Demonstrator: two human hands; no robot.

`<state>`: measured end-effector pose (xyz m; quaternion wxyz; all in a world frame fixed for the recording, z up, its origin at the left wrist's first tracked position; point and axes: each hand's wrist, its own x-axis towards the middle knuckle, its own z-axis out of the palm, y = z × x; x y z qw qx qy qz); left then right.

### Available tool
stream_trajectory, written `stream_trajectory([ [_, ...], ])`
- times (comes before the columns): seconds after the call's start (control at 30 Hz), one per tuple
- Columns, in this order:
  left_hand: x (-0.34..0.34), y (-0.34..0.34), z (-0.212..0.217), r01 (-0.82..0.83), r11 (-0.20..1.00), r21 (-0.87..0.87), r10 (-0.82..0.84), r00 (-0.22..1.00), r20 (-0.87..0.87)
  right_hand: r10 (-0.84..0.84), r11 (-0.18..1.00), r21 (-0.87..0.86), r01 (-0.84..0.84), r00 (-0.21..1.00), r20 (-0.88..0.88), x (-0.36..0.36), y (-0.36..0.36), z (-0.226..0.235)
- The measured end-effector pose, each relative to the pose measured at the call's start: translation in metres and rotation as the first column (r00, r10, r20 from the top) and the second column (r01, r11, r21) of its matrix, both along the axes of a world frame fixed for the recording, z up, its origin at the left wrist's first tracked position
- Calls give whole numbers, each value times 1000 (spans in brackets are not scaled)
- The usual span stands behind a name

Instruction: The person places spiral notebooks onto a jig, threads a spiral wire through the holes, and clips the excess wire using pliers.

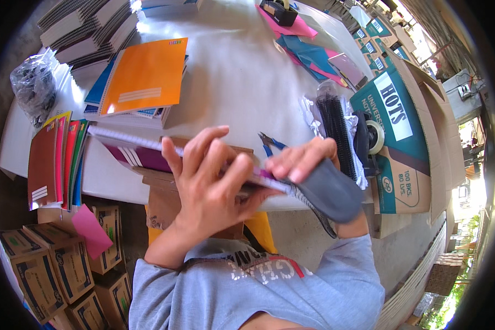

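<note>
A purple spiral notebook (158, 163), seen nearly edge-on, slants across the near table edge in front of me. My left hand (206, 176) is at its middle, thumb and forefinger bent round it and the other fingers raised and spread. Closed on the notebook's right end is my right hand (308, 159). A dark grey rounded pad (333, 190) lies against the right hand and wrist; how it is fastened is hidden. Below the pad hangs a black coil (313, 209). Blue-handled cutting pliers (270, 144) lie just beyond the notebook.
Orange notebooks (148, 74) and coloured notebooks (55, 159) are at left, beside a bag of black coils (33, 85). At right, black coils (335, 124) and a tape dispenser (371, 140) stand by a teal carton (396, 143). Brown cartons (71, 264) stand below left.
</note>
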<state>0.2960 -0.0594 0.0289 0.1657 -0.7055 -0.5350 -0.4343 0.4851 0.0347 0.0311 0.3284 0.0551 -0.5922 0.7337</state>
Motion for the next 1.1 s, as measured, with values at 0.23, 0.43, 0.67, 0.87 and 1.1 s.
stream_trajectory([
  [0.23,-4,5,8,34,996,-80,-26,995,98,-176,983,-53,175,984,-20,-10,-8,9],
  [0.43,-2,9,8,28,1000,-13,-26,993,115,-311,948,147,283,920,239,-3,-2,5],
  [0.67,-2,3,8,15,999,-43,-12,996,83,-617,749,629,206,564,549,-3,6,10],
  [0.87,-2,2,8,82,997,6,-82,971,227,-530,800,562,209,685,500,-5,9,29],
  [1.1,-3,2,3,96,995,40,-103,965,241,-605,685,701,199,691,396,-17,10,29],
])
